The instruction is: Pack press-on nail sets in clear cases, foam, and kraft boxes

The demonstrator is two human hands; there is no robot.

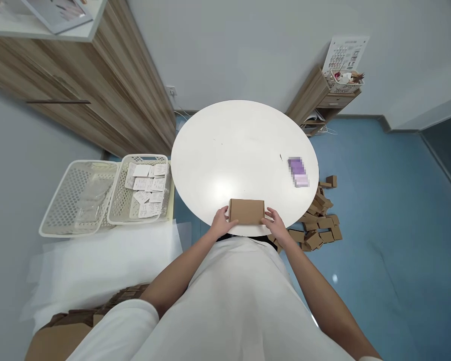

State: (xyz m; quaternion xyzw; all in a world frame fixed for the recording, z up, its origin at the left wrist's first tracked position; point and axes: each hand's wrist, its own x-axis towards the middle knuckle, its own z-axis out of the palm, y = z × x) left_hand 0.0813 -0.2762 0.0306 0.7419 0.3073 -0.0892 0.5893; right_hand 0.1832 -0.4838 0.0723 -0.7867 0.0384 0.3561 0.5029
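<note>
A small closed brown cardboard box [247, 211] lies flat at the near edge of the white oval table [240, 130]. At its left end is my left hand [222, 223], thumb on the near corner and fingers curved along the side. My right hand [275, 225] grips the opposite end in the same way, thumb at the near right corner. Between them the two hands hold the box. The undersides of the fingers are partly hidden.
A blurred purple item [298, 171] lies on the table's right side. To the left stand a white basket with paper slips [115, 205] and another basket with clear plastic pieces [56, 210]. Several small cardboard boxes [315, 235] are piled on the floor at right.
</note>
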